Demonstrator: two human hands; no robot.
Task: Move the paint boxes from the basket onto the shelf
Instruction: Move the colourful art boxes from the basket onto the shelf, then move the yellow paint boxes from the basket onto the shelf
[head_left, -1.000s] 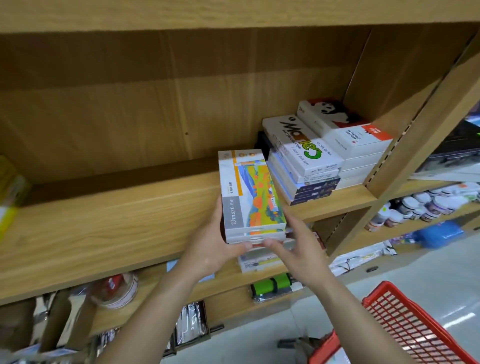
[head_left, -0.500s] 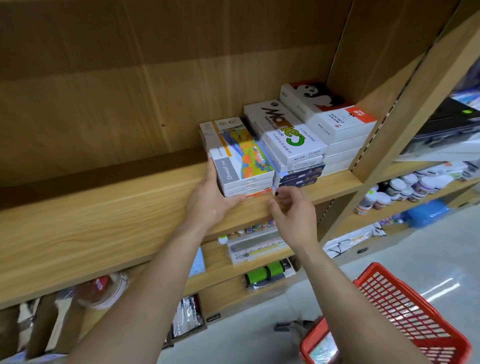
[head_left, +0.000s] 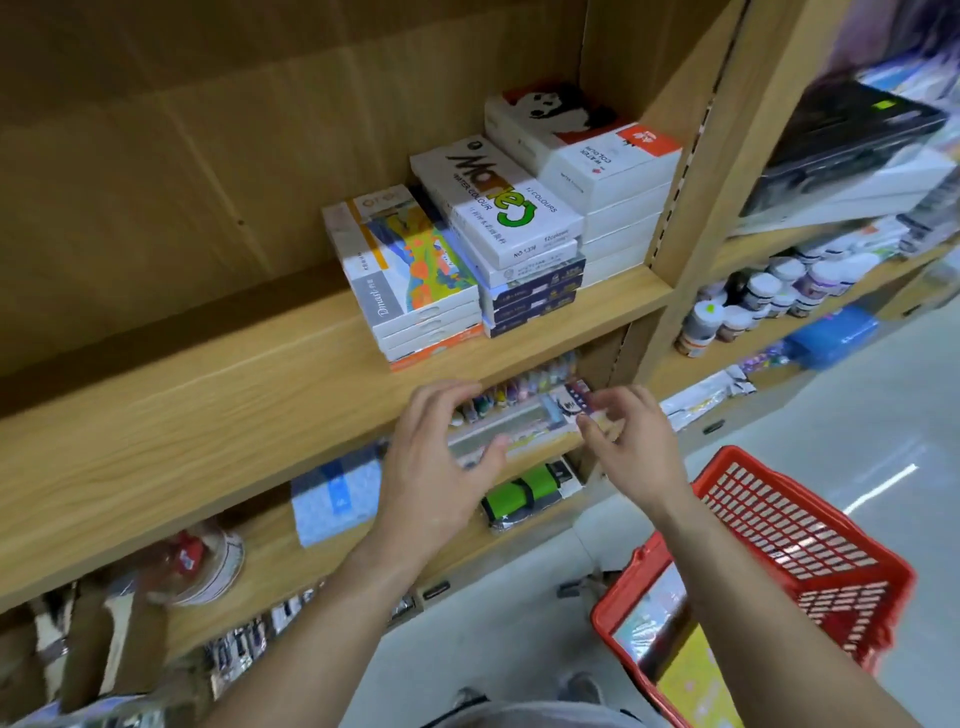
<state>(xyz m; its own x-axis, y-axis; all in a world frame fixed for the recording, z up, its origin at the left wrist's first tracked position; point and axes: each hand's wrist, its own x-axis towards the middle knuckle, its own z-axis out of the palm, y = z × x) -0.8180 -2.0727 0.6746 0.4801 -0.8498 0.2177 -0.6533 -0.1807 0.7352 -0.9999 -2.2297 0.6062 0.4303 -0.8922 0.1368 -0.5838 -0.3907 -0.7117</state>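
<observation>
I am holding my left hand (head_left: 436, 467) and right hand (head_left: 636, 447) empty, fingers spread, just below the Dmast paint-box stack (head_left: 415, 280) on the shelf (head_left: 208, 395)

The white box (head_left: 496, 200) topping the middle stack on the shelf (head_left: 260, 395) reads "Marie's" in black and green, with "WATER COLOUR" and "12 COLOURS" printed alongside and "NO.1376" on its front end. At nine o'clock from it, the colourful landscape box (head_left: 402, 260) carries "Dmast" in white script on its grey corner panel. At two o'clock, the panda box (head_left: 587, 137) shows "WATER COLOUR" in small type by its orange corner; other lettering is too blurred to read.
</observation>
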